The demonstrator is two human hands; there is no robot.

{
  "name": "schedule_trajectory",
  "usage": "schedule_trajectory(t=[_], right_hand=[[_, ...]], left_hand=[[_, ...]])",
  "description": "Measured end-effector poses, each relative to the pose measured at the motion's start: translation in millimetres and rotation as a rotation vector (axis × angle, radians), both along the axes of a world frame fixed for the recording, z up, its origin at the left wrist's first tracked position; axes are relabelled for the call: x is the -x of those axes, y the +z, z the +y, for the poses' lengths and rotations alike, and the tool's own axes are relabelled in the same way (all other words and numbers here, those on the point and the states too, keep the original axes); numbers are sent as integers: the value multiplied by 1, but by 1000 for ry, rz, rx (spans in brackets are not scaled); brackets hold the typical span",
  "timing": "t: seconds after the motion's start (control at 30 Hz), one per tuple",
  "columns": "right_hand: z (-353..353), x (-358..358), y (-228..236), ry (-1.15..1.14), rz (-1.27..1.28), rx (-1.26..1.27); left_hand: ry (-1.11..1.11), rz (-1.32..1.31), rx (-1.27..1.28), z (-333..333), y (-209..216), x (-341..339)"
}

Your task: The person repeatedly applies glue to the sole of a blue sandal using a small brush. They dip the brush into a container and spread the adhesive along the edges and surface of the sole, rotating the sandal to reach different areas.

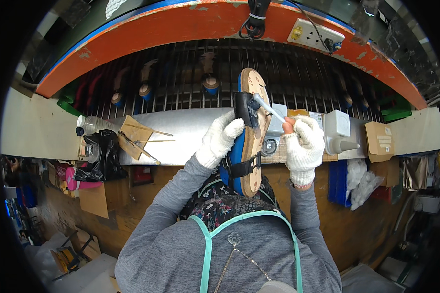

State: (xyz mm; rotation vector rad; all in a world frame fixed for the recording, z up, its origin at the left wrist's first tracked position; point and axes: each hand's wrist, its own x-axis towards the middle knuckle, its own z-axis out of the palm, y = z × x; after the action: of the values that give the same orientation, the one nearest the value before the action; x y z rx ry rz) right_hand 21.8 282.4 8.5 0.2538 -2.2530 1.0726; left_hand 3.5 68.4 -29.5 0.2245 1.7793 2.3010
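Observation:
My left hand (219, 139), in a white knit glove, grips a sandal (252, 141) by its left side. The sandal is upright on a blue shoe last (236, 145), its tan underside facing me. A wide black strap (242, 110) wraps round its upper part, and a buckled black strap (242, 169) crosses lower down. Gloved too, with bare fingertips showing, my right hand (305, 146) is closed on a small white-handled brush (271, 108). The brush's tip meets the sandal at the wide strap's end; its bristles are too small to make out.
Behind the metal worktop (176, 124), a rod rack (176, 73) bears several lasted shoes. Brown card with thin sticks (144, 139), a black plastic bag (105, 156) and a bottle (95, 124) stand left. At right are a white nozzle bottle (340, 145), a white container (337, 123) and a cardboard box (379, 141).

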Motion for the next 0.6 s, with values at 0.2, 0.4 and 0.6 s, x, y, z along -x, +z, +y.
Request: schedule_trajectory(t=[0.2,0.4,0.6], right_hand=[[0,22,14,42,13,-38],[5,30,24,164,-82,99],[15,27,22,187,3,-126]], left_hand=[[-2,58,-6,-3,-1,0],[-42,51,25,-9,5,2],[-72,-8,-13,-11,6,10]])
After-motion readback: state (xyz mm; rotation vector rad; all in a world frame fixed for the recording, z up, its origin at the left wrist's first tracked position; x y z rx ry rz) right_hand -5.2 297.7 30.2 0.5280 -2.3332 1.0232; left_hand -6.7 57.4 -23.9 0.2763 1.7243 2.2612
